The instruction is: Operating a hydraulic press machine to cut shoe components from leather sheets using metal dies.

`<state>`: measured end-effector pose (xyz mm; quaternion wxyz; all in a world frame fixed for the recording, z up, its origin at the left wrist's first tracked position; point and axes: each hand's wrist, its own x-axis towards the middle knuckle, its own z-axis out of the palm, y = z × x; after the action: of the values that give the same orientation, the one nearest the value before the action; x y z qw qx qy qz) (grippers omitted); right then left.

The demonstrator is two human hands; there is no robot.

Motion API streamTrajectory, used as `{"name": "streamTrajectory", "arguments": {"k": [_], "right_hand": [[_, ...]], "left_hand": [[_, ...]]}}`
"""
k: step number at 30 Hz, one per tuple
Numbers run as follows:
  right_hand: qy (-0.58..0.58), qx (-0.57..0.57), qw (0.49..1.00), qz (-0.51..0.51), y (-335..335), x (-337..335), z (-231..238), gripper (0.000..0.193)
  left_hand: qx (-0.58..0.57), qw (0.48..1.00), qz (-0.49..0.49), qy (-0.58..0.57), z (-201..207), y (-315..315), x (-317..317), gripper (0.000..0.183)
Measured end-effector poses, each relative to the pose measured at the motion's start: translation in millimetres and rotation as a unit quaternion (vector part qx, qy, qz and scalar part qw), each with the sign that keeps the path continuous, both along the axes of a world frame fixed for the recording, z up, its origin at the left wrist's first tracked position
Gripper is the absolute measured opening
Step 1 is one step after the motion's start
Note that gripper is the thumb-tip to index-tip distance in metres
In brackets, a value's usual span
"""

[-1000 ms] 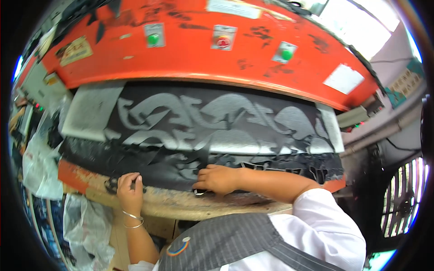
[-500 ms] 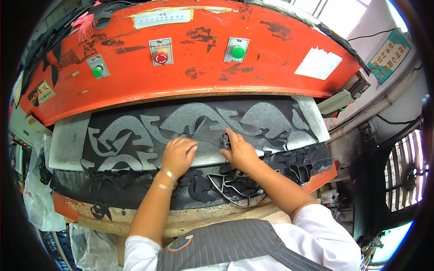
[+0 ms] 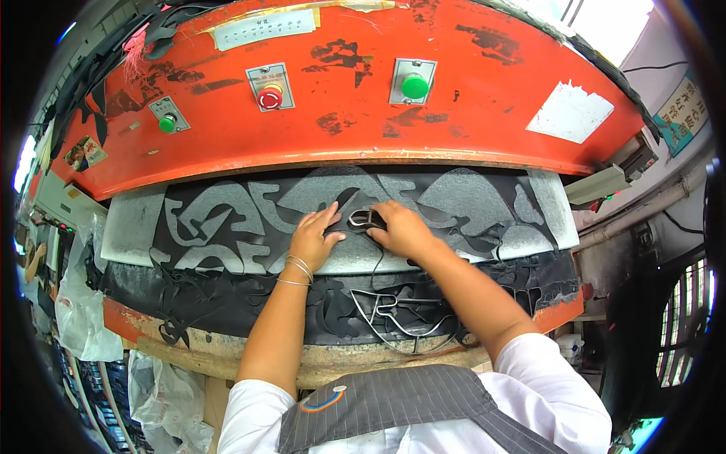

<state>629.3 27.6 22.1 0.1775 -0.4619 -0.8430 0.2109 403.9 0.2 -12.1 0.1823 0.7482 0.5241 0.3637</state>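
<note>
A small metal cutting die [image 3: 355,220] is pinched at its right side by the thumb and fingers of my right hand [image 3: 407,231]. It rests on or just above a black sheet [image 3: 172,240] that has curved pieces cut out of it; I cannot tell whether it touches. Just left of the die, my left hand [image 3: 311,242] lies palm down with its fingers stretched and apart, holding nothing. The sheet is spread over a pale grey cutting board [image 3: 134,222], which shows through the curved openings. Part of the sheet is hidden under both hands.
Above the board's far edge hangs a red press beam [image 3: 333,136] with a red button [image 3: 270,96] and two green buttons. A larger metal die [image 3: 366,318] lies among black scraps [image 3: 227,303] on the near ledge. Plastic bags [image 3: 79,303] hang at the left.
My right hand has brought the small die slightly left, and it now lies flatter. My left hand has moved toward it and spread its fingers. The view has shifted a little.
</note>
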Motion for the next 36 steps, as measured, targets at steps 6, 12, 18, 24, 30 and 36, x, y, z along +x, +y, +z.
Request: {"name": "streamTrajectory", "arguments": {"k": [6,12,18,24,30,36], "right_hand": [[0.058,0.166,0.98,-0.094,-15.8,-19.1,-26.1,0.05],[0.059,0.187,0.977,-0.08,-17.8,-25.7,-33.3,0.055],[0.153,0.114,0.965,-0.182,-52.4,-9.9,22.4,0.077],[0.32,0.279,0.872,-0.243,-31.8,-3.7,127.9,0.022],[0.249,0.116,0.933,-0.232,-106.5,-8.4,93.8,0.029],[-0.036,-0.057,0.987,0.149,-241.9,-30.1,21.7,0.059]], "left_hand": [[0.026,0.999,0.014,0.022,-10.1,7.5,3.7,0.053],[0.033,0.999,0.034,0.01,-17.9,8.4,0.2,0.039],[0.06,0.993,0.066,-0.082,15.9,-14.5,-39.1,0.037],[0.407,0.826,0.39,-0.023,137.4,-16.8,-183.6,0.029],[0.195,0.954,0.225,-0.033,140.5,-88.9,-176.4,0.035],[-0.16,0.985,-0.051,0.045,43.7,-233.5,-53.7,0.016]]}}
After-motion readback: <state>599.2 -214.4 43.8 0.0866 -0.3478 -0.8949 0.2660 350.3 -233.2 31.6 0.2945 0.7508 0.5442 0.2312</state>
